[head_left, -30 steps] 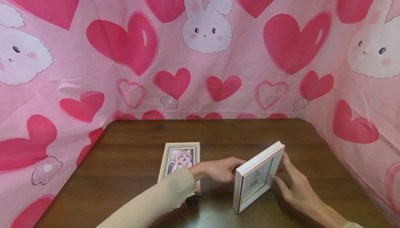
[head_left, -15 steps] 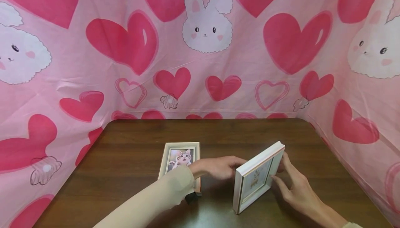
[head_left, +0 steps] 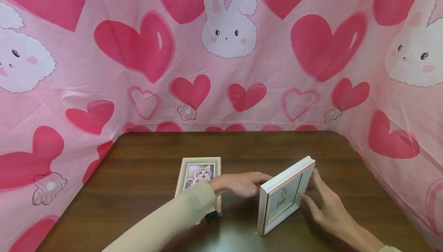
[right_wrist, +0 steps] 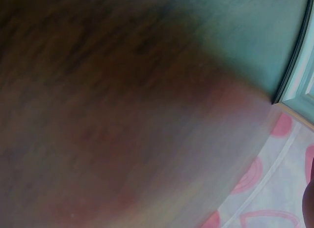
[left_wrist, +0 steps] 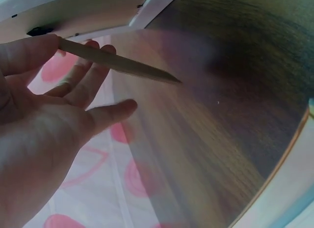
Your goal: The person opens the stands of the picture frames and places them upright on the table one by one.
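In the lower part of the frame, two cream sleeves reach in: the left sleeve, a small black object at its underside, and the right sleeve, just a corner at the bottom edge. Two hands work here. The right hand grips the right side of a white picture frame, thumb on the front border, other fingers behind it. This frame is held on edge right of centre, its picture angled toward the viewer. The left hand is behind it; the left wrist view shows thumb and fingers pinching one thin tan strip, little finger loosely extended. Left of centre, partly hidden by the left arm, a second frame with a kitten picture is on the brown desk, making two frames. Beyond hangs one pink cloth bearing three rabbit heads.
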